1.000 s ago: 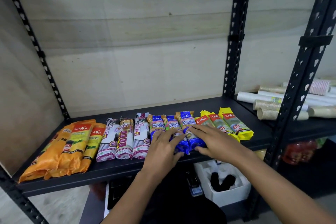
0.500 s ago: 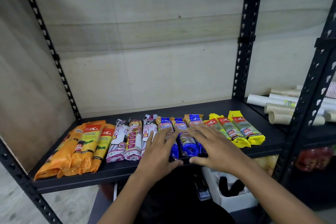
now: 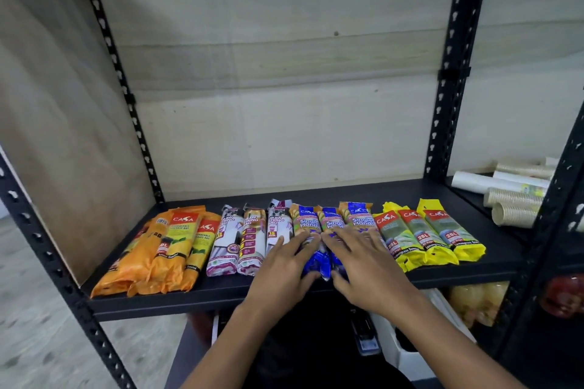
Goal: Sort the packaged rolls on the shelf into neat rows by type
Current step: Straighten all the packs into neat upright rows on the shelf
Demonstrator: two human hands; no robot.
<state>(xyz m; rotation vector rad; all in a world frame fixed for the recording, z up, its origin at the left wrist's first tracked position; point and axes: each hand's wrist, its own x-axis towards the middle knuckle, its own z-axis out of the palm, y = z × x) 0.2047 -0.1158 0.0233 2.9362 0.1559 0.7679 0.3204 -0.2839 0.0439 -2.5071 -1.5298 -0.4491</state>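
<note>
Both forearms reach forward; left hand (image 3: 284,265) and right hand (image 3: 369,268) lie palm-down, side by side, fingers extended and spread.

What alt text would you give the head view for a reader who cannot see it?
A person's left hand and right hand rest flat on three blue plastic-wrapped rolls mid-row on a black metal shelf. Orange packs and white-and-purple packs lie leftward, yellow packs rightward.

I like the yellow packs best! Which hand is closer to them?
Right. The right hand rests on the blue packs just beside the yellow packs; the left hand lies farther left, by the white packs.
</note>
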